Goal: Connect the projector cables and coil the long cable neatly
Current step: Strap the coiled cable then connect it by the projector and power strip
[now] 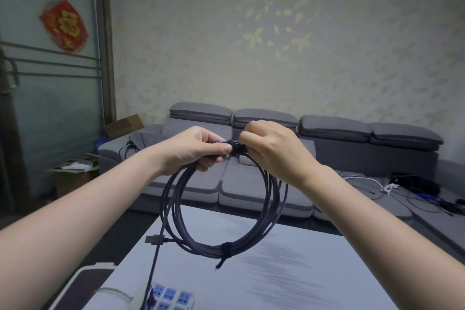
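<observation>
fingers (227, 149) of both hands pinch the coiled cable (221, 211) — above a white table (289, 284), grey sofa (251, 184) behind.

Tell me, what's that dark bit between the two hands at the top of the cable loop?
In the head view, a dark strap wraps the coiled cable between the left hand and right hand.

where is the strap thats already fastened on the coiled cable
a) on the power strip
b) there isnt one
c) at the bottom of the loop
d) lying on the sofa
c: a dark strap is wrapped round the bottom of the coiled cable, while the left hand and right hand work a second strap at the top of the loop.
</observation>
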`<action>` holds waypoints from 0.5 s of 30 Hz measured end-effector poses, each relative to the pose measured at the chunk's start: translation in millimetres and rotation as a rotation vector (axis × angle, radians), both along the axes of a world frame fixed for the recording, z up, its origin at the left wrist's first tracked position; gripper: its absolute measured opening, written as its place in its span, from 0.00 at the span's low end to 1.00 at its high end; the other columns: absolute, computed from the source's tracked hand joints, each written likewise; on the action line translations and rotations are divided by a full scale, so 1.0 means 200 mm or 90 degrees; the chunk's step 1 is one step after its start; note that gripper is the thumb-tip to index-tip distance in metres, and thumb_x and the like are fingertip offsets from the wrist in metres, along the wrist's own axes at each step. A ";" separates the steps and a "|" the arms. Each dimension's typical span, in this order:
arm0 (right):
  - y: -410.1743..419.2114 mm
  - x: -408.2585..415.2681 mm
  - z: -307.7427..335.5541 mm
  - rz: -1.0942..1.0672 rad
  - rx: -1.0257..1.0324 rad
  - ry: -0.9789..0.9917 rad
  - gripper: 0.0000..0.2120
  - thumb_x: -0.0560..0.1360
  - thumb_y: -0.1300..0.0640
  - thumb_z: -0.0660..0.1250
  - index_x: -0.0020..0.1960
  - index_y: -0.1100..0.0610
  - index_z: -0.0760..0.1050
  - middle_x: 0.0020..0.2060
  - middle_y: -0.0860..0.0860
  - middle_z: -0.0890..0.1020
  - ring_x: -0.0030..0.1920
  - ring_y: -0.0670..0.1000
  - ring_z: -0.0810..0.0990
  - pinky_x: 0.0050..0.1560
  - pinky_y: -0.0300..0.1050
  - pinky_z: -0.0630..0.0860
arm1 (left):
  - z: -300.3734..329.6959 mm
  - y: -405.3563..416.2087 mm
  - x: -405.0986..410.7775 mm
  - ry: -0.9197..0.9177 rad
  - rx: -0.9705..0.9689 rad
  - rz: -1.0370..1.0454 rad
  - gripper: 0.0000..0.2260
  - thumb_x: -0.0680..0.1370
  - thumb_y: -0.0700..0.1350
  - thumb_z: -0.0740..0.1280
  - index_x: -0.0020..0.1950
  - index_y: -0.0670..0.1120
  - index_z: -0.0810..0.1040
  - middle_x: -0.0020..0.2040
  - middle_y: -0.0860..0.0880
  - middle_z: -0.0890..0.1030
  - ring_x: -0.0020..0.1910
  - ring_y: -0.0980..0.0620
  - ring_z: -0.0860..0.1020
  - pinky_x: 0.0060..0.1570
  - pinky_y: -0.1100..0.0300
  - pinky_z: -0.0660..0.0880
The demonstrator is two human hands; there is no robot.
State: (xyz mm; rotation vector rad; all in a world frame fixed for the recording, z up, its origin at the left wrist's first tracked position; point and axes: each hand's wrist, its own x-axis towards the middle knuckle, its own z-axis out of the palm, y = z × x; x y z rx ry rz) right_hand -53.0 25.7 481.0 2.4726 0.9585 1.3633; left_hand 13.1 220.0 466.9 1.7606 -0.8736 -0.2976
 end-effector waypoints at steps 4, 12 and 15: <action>-0.03 0.01 -0.02 -0.026 -0.006 -0.046 0.04 0.69 0.70 0.69 0.37 0.64 0.78 0.33 0.57 0.80 0.31 0.59 0.77 0.31 0.49 0.75 | -0.01 0.00 0.01 0.010 -0.018 0.021 0.20 0.72 0.52 0.70 0.48 0.35 0.79 0.31 0.49 0.72 0.25 0.55 0.61 0.24 0.67 0.59; -0.01 0.01 -0.05 -0.046 -0.003 -0.069 0.05 0.68 0.70 0.70 0.35 0.64 0.78 0.36 0.57 0.80 0.33 0.58 0.76 0.33 0.49 0.74 | 0.00 0.01 0.00 0.023 -0.010 0.035 0.07 0.77 0.36 0.63 0.50 0.33 0.78 0.32 0.47 0.74 0.24 0.55 0.63 0.24 0.67 0.61; 0.02 0.01 -0.06 -0.046 0.071 -0.014 0.04 0.71 0.69 0.67 0.38 0.66 0.78 0.37 0.58 0.80 0.34 0.60 0.77 0.30 0.51 0.75 | 0.01 -0.01 -0.02 0.002 -0.008 0.081 0.06 0.76 0.38 0.63 0.43 0.40 0.80 0.30 0.47 0.71 0.24 0.54 0.60 0.24 0.65 0.58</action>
